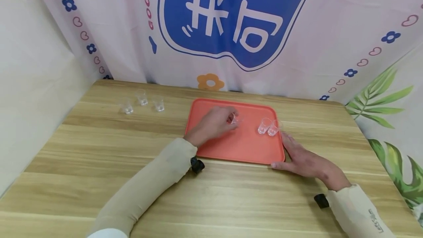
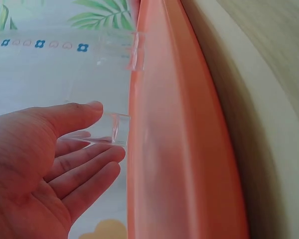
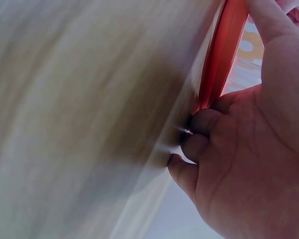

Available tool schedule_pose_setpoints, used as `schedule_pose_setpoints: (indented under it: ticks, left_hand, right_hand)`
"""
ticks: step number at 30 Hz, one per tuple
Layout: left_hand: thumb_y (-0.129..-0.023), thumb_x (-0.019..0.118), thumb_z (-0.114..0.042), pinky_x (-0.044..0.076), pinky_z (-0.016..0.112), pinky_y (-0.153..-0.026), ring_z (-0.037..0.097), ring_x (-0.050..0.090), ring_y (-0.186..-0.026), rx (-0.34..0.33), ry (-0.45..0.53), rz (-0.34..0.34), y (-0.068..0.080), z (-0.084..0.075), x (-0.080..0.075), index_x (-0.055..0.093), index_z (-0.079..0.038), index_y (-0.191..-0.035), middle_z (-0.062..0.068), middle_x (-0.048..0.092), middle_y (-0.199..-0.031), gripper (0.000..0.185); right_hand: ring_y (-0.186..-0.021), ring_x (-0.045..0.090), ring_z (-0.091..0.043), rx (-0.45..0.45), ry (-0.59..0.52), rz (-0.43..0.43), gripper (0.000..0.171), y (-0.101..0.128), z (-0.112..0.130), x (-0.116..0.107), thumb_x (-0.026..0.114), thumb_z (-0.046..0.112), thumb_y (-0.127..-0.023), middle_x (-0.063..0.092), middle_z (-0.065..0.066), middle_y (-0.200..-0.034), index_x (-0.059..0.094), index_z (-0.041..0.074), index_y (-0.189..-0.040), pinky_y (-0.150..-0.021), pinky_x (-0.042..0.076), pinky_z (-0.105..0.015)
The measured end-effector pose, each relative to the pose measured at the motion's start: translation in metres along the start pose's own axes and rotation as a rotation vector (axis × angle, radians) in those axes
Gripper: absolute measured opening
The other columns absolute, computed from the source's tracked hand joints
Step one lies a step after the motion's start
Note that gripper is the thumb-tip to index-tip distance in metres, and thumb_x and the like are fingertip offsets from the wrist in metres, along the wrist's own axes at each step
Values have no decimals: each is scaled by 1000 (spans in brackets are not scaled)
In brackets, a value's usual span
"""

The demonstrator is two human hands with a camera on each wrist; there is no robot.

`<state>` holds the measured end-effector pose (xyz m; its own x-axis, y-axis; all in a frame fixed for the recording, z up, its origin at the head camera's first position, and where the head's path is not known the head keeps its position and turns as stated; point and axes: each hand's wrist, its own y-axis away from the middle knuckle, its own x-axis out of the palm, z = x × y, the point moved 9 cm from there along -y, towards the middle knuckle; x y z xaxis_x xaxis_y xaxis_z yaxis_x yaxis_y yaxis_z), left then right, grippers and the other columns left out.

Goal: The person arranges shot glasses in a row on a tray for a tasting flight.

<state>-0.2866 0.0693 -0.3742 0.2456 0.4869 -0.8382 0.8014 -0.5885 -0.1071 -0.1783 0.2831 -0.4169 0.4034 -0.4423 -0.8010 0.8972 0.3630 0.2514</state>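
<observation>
My left hand [image 1: 216, 123] hovers over the middle of an orange tray [image 1: 242, 146] and pinches a small clear cup [image 1: 234, 119] between thumb and fingers. In the left wrist view that cup [image 2: 120, 128] sits at the tips of my left hand [image 2: 65, 164], with its end against the tray [image 2: 179, 149]. Two more clear cups [image 1: 268, 127] stand side by side on the tray's right part. My right hand [image 1: 295, 157] holds the tray's near right corner. In the right wrist view its fingers [image 3: 199, 124] curl against the tray's rim [image 3: 224, 55], thumb over the top.
Three small clear cups [image 1: 143, 103] stand on the wooden table [image 1: 99, 164] at the back left. A printed cloth backdrop [image 1: 231, 28] hangs behind the table and along both sides. A black wrist camera [image 1: 197, 165] rests near the tray's front edge.
</observation>
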Motion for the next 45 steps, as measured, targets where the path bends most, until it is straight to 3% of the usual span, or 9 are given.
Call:
schedule_pose_setpoints:
  ticks: [8,16,45]
  left_hand:
    - [-97,75,-25,52,25,-79,9,62,-87,41,26,26,-11,-15,17,69,-8,-123,-4,67,-96,31]
    - [-97,75,-26,51,23,-80,9,62,-89,58,10,14,-20,-27,23,69,-8,-122,-3,68,-98,31]
    - [-100,71,-21,51,20,-76,7,61,-86,59,34,14,-26,-34,39,63,-8,-128,-1,68,-100,32]
  right_hand:
    - [-152,2,-51,31,-3,15,117,1,-3,0,71,60,-91,2,-23,-169,-7,14,-165,-115,16,-71]
    - [-152,1,-51,44,-8,19,117,0,-4,0,70,60,-91,1,-22,-169,-8,16,-165,-114,16,-72]
    - [-152,2,-50,33,-22,17,116,0,-2,2,72,58,-91,4,-22,-169,-6,16,-166,-114,17,-72]
